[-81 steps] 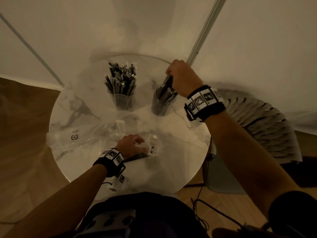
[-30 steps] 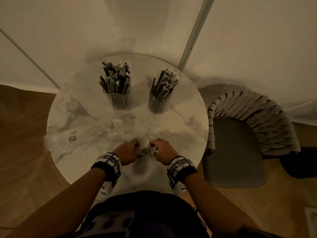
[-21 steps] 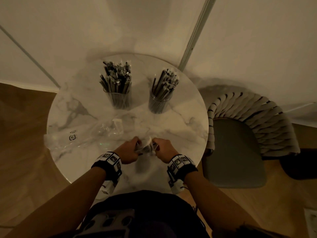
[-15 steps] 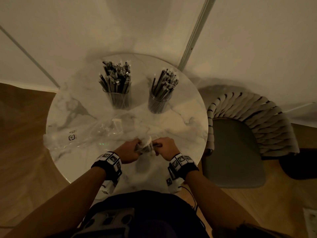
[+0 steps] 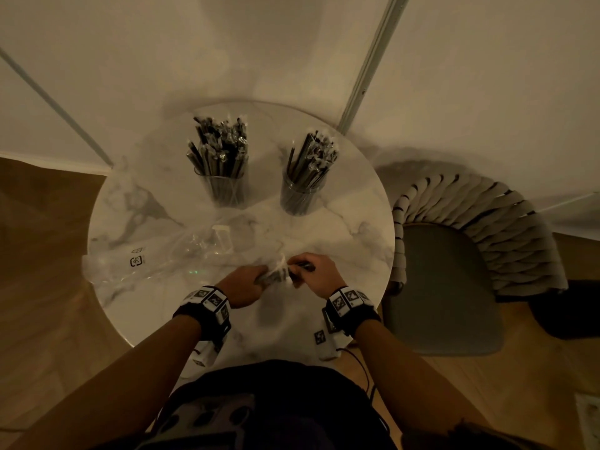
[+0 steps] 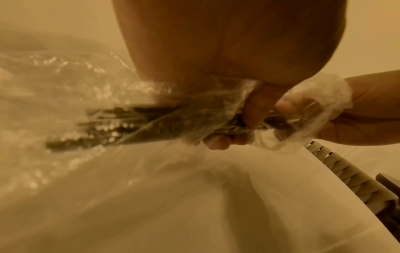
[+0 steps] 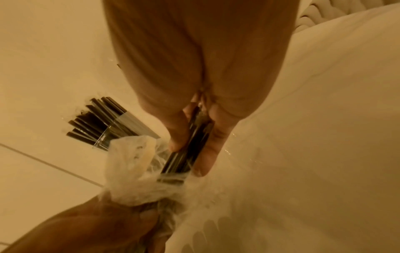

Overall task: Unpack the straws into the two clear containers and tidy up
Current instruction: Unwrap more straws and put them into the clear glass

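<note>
1. The left hand (image 5: 245, 284) keeps its grip curled round the crinkled clear plastic bag (image 6: 216, 109), bunched at the mouth, just above the round white marble worktop (image 5: 341, 228); hold it firm so the film cannot travel.
2. The right hand (image 5: 319, 276) pinches a bundle of dark wrapped straws (image 7: 186, 154) at the bag mouth; judged best drawn straight out along their length, not bent.
3. Take the whole bundle together, so that none slip back.
4. The right clear cup (image 5: 300, 193) looks less full than the left clear cup (image 5: 227, 190); a sensible destination.
</note>
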